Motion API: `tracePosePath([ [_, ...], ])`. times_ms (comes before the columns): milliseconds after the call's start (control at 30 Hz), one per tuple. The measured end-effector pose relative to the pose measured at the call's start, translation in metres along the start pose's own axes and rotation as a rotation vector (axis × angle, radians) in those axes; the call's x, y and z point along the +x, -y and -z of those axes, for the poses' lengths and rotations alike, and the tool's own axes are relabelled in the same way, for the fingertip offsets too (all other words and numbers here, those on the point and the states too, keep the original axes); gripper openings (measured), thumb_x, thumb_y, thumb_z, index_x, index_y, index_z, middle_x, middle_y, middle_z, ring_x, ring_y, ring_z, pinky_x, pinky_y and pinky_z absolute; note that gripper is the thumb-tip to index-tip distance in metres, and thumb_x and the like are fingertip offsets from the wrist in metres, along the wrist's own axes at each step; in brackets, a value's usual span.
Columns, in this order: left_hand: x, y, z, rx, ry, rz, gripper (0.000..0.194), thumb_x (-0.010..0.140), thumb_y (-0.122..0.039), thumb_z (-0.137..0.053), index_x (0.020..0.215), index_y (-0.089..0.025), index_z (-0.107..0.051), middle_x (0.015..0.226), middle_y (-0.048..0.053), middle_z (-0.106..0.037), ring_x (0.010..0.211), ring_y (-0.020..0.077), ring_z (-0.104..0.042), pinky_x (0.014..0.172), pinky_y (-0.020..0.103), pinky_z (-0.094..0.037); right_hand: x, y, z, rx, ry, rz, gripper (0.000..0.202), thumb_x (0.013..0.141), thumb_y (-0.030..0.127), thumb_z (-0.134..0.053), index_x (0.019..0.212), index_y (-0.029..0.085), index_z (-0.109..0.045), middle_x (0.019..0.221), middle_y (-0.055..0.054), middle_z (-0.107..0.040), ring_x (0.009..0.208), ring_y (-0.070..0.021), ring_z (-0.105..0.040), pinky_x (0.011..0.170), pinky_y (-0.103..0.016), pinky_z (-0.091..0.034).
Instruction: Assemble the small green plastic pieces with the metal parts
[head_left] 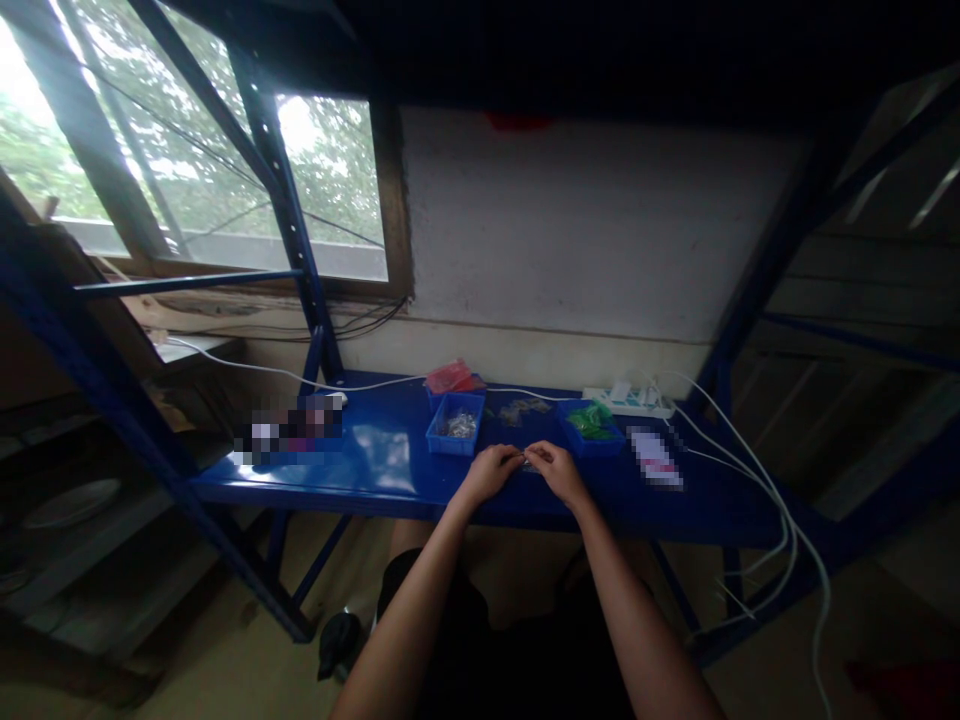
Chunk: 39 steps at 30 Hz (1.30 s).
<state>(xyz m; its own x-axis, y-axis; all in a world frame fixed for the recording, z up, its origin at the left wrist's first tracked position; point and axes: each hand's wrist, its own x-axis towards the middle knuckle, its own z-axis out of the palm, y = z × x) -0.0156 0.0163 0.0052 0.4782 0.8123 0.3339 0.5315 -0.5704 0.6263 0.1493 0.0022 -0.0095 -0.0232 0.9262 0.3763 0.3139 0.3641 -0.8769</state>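
My left hand (495,470) and my right hand (555,470) meet over the front edge of the blue shelf. Fingers of both are pinched together at one spot, where a little pale thing shows between them, too small to name. Just beyond my left hand stands a blue bin (455,436) with many small silvery pieces (459,424). Beyond my right hand is another blue bin (596,442) holding green plastic bags (592,418). Between the bins lie small clear packets (521,410), whose contents I cannot make out.
Red plastic packaging (452,376) rests on a bin at the back. A white power strip (628,402) with cables lies behind the right bin. Blurred items (289,432) sit at the left, and a pale packet (654,456) at the right. Blue uprights (289,220) frame the shelf.
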Motion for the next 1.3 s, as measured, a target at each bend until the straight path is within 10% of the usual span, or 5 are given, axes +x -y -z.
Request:
tracePosePath([
  [1300,-0.001,-0.003,0.001,0.001,-0.02,0.027,0.033,0.09,-0.033,-0.04,0.079,-0.015,-0.066,0.083,0.007,-0.069,0.079,0.0196,-0.061,0.071,0.026,-0.041,-0.003,0.004,0.001,-0.095,-0.036,0.066,0.026,0.08,0.041,-0.052,0.075,0.018,-0.063,0.071,-0.003,-0.066,0.07,-0.0178,-0.062,0.064,-0.026,-0.046],
])
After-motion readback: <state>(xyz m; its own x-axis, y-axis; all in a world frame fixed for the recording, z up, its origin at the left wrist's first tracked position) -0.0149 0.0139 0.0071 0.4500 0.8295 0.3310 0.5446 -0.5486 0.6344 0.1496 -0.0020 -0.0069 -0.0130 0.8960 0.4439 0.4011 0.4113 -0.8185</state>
